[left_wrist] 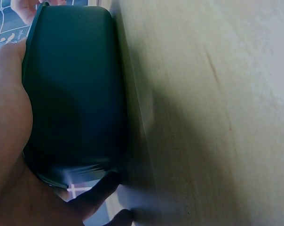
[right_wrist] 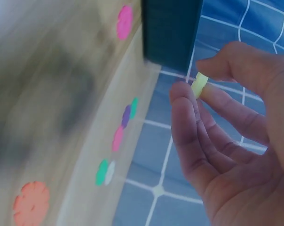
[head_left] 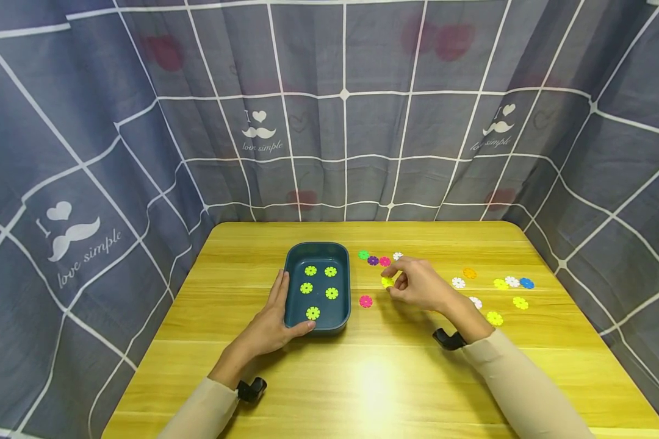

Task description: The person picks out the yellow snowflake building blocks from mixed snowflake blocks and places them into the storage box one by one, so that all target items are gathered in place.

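A dark teal rectangular tray (head_left: 318, 249) stands on the wooden table with several yellow-green flower-shaped discs (head_left: 332, 293) lying apart on its floor. My left hand (head_left: 271, 323) rests against the tray's near left corner, straight fingers along the left wall and thumb at the front rim. In the left wrist view, the palm side lies close to the tray wall (left_wrist: 78, 84). Right of the tray, my right hand (head_left: 420, 288) pinches one yellow flower-shaped disc (right_wrist: 199, 84) between thumb and fingertips, above the table.
A pink disc (head_left: 365, 302) lies near the tray's right side. Behind the right hand are green (head_left: 363, 255), purple (head_left: 373, 261) and pink discs (head_left: 385, 261). Farther right lie several others, including orange (head_left: 469, 273), white (head_left: 458, 283), blue (head_left: 526, 283) and yellow (head_left: 495, 318). Grey checked curtains (head_left: 313, 134) surround the table.
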{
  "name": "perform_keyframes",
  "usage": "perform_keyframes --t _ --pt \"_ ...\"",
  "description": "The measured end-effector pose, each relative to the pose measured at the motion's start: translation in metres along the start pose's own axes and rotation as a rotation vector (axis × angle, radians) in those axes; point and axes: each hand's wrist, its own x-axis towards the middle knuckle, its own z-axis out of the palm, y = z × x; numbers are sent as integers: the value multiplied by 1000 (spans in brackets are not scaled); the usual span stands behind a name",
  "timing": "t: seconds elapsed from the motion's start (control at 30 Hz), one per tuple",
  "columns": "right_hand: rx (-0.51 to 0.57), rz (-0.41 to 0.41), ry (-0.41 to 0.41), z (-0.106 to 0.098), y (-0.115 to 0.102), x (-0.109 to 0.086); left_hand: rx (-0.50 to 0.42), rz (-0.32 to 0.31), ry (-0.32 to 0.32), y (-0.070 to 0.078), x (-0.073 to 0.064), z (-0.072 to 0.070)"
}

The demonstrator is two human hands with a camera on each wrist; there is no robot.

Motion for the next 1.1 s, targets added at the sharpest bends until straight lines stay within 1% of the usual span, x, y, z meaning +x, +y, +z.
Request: perform_keyframes --t 0.2,0.43,0.67,0.9,1.1 --pt "-19 -69 -3 6 -14 8 -2 -5 -1 -1 0 1" --pt "2 -112 -36 11 -31 15 -18 1 4 -3 0 1" --pt "17 -186 -56 18 -46 23 -16 10 1 -4 0 1" --pt "11 -196 -99 25 -63 30 -8 9 5 -5 1 1" --pt "-50 -213 -109 32 -75 36 -5 7 -3 -3 1 1"
